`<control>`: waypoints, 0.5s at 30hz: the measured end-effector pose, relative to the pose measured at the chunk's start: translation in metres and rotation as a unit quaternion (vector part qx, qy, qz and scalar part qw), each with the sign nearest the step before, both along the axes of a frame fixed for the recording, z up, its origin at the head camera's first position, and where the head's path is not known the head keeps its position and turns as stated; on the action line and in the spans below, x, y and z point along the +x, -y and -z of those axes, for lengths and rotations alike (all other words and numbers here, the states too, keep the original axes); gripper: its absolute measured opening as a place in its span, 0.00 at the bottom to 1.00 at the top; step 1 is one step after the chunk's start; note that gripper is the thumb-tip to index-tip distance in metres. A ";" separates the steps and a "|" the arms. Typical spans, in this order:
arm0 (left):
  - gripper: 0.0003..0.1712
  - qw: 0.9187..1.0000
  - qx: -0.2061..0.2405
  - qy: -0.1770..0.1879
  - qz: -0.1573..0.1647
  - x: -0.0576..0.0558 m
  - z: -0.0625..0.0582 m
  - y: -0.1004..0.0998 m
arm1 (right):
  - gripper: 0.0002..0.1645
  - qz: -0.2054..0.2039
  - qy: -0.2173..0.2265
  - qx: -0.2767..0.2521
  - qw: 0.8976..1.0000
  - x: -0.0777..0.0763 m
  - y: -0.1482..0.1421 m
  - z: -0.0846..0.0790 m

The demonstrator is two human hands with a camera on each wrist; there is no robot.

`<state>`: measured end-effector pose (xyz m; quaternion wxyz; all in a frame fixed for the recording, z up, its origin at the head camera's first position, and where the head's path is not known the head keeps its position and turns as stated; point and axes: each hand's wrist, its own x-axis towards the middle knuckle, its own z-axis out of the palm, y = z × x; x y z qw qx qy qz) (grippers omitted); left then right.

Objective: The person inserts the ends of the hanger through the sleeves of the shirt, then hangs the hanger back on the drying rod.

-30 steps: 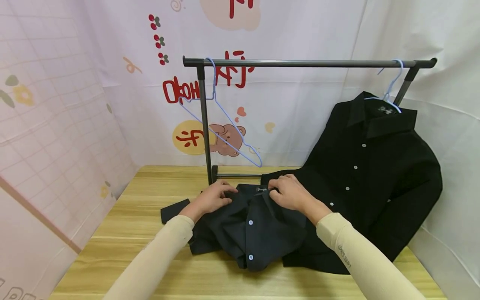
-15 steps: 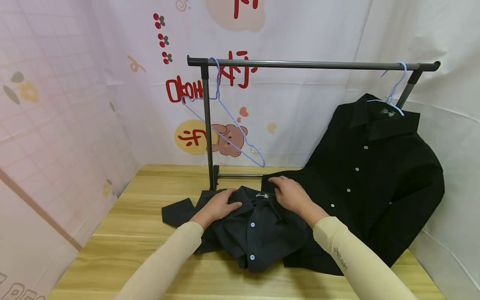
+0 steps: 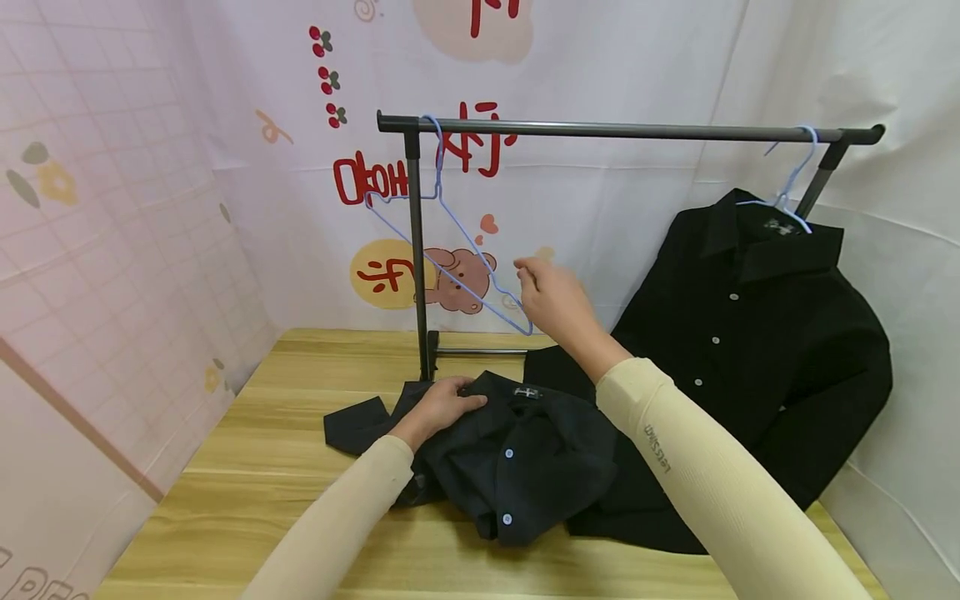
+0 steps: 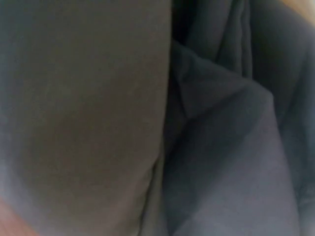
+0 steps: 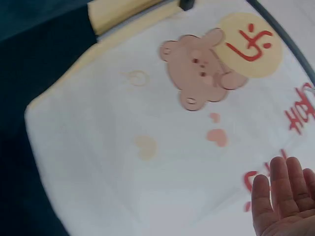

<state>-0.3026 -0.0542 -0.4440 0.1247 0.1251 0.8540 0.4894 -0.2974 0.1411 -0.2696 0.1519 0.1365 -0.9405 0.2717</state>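
Observation:
A black button-up shirt lies crumpled on the table, its collar toward the rack. My left hand holds it beside the collar, thumb on the near side and fingers on the far side; dark folds of cloth fill the left wrist view. Raised above the table, my right hand has nothing in it. Its fingers are extended in the right wrist view. Just left of that hand in the head view, a bare blue wire hanger hangs from the rack's left end.
A dark metal clothes rack stands across the back of the wooden table. At its right end a second black shirt hangs on another blue hanger, its lower part spread over the tabletop. A printed white cloth covers the wall behind.
My right hand has left the shirt's collar and risen toward the bare hanger. My left hand has settled onto the cloth beside the collar and stays there.

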 end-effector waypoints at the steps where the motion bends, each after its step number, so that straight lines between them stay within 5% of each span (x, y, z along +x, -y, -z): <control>1: 0.28 1.000 0.011 0.002 -0.003 0.000 -0.001 0.000 | 0.26 0.000 -0.003 0.002 1.000 0.000 0.006 -0.006; 15: 0.11 0.997 0.068 -0.032 -0.016 0.001 -0.001 -0.005 | 0.25 0.045 -0.035 0.019 0.998 -0.022 0.069 -0.049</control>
